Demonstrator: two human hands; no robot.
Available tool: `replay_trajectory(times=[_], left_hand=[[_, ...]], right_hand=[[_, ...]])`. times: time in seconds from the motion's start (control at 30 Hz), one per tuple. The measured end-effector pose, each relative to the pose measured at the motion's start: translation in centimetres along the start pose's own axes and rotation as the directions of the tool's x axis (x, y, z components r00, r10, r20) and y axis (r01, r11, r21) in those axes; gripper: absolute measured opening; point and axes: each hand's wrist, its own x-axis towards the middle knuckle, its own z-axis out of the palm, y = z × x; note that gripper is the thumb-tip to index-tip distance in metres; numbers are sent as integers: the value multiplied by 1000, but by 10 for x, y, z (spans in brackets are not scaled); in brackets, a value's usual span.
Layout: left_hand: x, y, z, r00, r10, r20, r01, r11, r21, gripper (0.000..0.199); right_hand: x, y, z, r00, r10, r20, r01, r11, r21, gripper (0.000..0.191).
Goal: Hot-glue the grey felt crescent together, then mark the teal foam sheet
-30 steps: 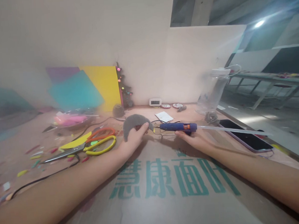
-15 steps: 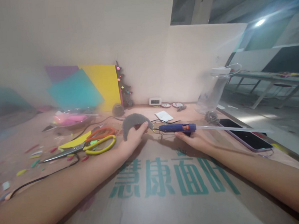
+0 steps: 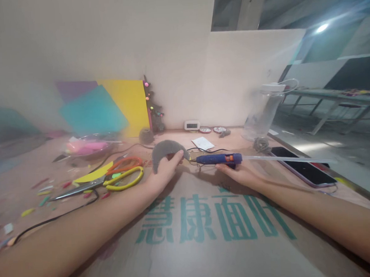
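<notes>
Pale wall panels (image 3: 181, 64) stand behind a pinkish tabletop (image 3: 185, 260), whose near part carries 4 large green characters (image 3: 197, 218), the last partly covered by the right arm. At the far right, beyond the panels, is another table (image 3: 331, 97).

Near the middle, the left hand (image 3: 170, 165) pinches the right part of a fuzzy grey crescent (image 3: 165, 148), thumb on the near side. The crescent arches up and to the left over that hand. Just to the right, the right hand (image 3: 236, 173) holds a blue glue gun (image 3: 215, 159) from below, its other fingers mostly hidden; how tightly they close, I cannot tell. The nozzle points left at the crescent's right end; whether they touch is unclear. A long clear glue stick (image 3: 282, 159) runs out to the right, passing over a phone (image 3: 304, 167).

On the left lie scissors (image 3: 91, 185) with 1 orange and 1 yellow loop, beside a yellow strip (image 3: 95, 173) and colourful scraps (image 3: 44, 201). Farther back are purple, turquoise and yellow sheets (image 3: 134, 108), a dark branch with coloured balls (image 3: 155, 109), a white digital clock (image 3: 191, 125), 2 round discs (image 3: 205, 130) and, on the right, a clear bottle (image 3: 266, 111).
</notes>
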Motion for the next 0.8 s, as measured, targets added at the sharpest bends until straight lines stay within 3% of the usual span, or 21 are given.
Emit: replay_trajectory(times=[0.43, 0.8], left_hand=[[-1, -1, -1, 1000, -1, 23, 1, 1000, 13, 48], [-3, 2, 0, 999, 12, 35, -11, 1000, -27, 47]], right_hand=[[1, -1, 1, 1000, 27, -4, -27, 999, -19, 24], [3, 1, 2, 999, -16, -44, 19, 998, 56, 24]])
